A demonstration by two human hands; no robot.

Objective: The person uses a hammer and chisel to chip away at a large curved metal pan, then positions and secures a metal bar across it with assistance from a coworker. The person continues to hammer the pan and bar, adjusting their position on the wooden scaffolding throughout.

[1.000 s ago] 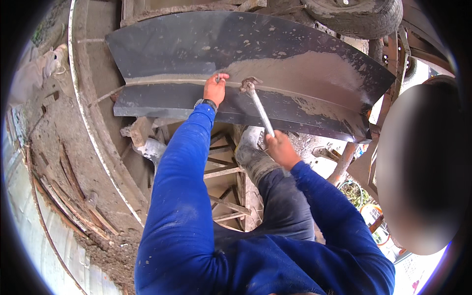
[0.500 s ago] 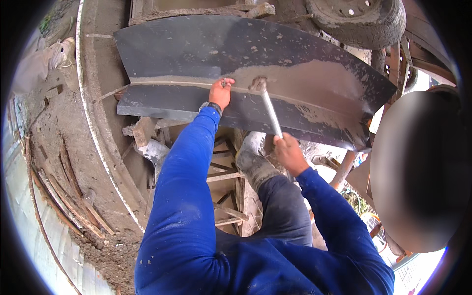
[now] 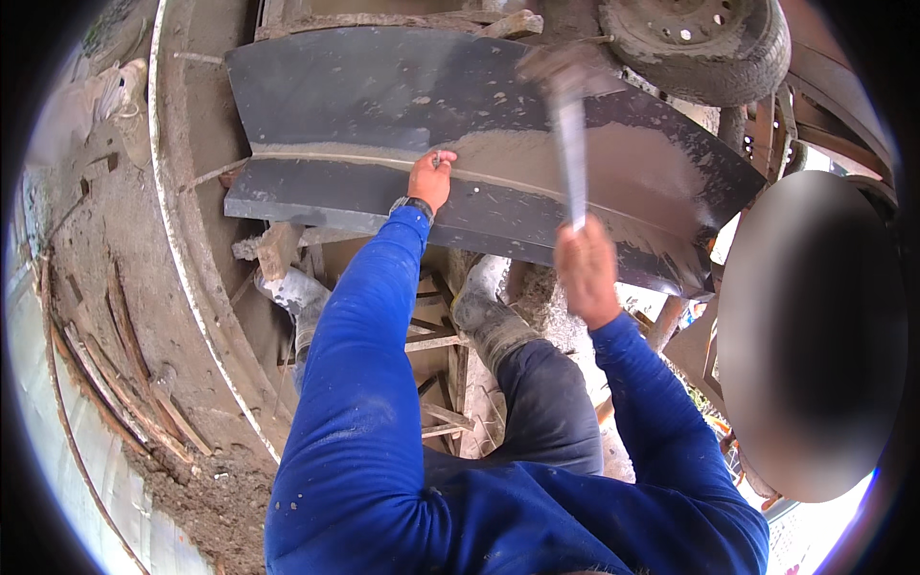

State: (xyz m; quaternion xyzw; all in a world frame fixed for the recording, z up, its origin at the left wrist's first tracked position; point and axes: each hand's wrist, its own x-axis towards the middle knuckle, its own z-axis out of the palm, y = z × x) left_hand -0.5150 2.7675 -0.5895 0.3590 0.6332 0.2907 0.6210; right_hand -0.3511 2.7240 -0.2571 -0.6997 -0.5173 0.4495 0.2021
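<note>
A wide dark panel (image 3: pixel 331 91) with a curved far edge lies in front of me, smeared with grey-brown mud or mortar over its right half. My left hand (image 3: pixel 429 182) is closed at the panel's lengthwise seam, pinching a small thin piece that looks like a nail (image 3: pixel 437 160). In my right hand (image 3: pixel 586 271) is a hammer (image 3: pixel 572 153), gripped near the end of its pale handle. Its head is raised toward the panel's far edge and smeared by motion, so its shape is unclear.
A mud-caked wheel (image 3: pixel 704 48) stands at the far right. Below the panel are a wooden frame (image 3: pixel 436 340) and my muddy boots (image 3: pixel 489 297). Loose sticks (image 3: pixel 134 383) lie on the left beside a long pale strip (image 3: pixel 182 249). A blurred oval (image 3: pixel 815 335) hides the right side.
The hammer has swung up and away from the panel's seam, its head now near the far edge. My right hand has risen slightly; my left hand keeps its place.
</note>
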